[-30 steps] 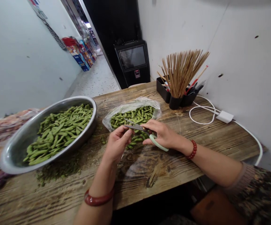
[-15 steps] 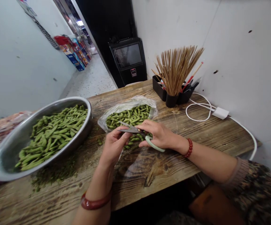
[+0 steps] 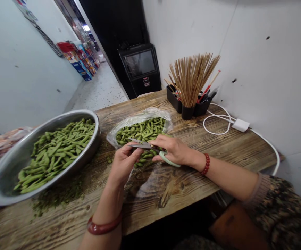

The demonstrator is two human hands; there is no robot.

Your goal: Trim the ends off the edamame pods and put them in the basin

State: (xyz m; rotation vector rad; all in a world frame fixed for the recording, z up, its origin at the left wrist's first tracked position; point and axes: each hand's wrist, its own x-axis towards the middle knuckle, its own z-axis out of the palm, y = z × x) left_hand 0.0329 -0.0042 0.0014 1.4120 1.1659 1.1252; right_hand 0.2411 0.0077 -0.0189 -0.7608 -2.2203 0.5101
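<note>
My right hand point(image 3: 169, 149) is wrapped round a pair of scissors point(image 3: 145, 146) with pale green handles, its blades parted and pointing left. The tips reach over my left hand point(image 3: 124, 161), whose thumb and fingers are pinched together under the blades. Whatever sits in that pinch is hidden or too small to name. Just beyond both hands lies a clear plastic bag point(image 3: 111, 136) filled with green soybean pods point(image 3: 145, 129). More pods lie between the hands on the wooden table point(image 3: 150, 194).
On the left a large metal basin point(image 3: 95, 130) holds many green pods. Trimmed green scraps point(image 3: 59, 198) are strewn beside it. At the back right stands a black holder point(image 3: 188, 113) of wooden skewers point(image 3: 193, 78). A white cable with an adapter point(image 3: 241, 125) lies near the wall.
The view has shifted slightly, so everything sits a little further left and lower. Both hands and the scissors keep nearly the same pose over the bag.
</note>
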